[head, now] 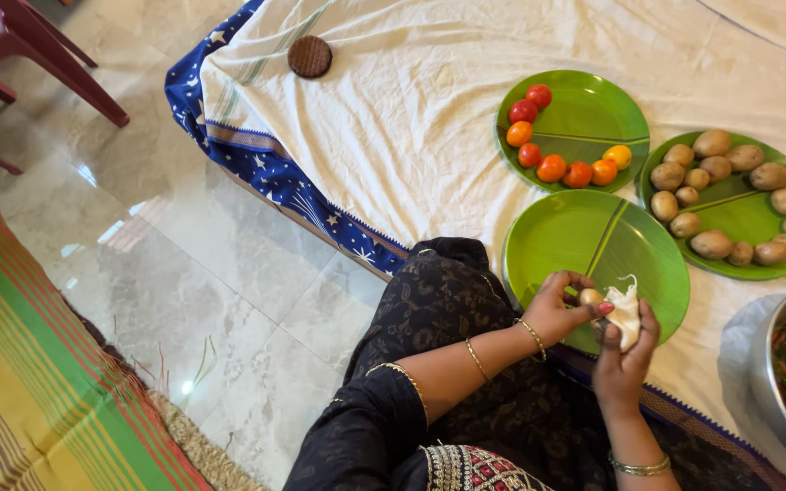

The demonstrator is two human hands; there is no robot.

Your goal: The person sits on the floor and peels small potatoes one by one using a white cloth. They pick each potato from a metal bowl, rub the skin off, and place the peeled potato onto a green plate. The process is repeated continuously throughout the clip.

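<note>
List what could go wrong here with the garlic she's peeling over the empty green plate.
1. The left hand pinches a small clove by the fingers only; it may slip onto the white cloth.
2. The papery garlic bulb in the right hand sits near the edge of the empty green plate, so skins may miss it.

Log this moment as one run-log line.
left hand: pinching small pale garlic clove | right hand: holding white garlic bulb | under: empty round green plastic plate
</note>
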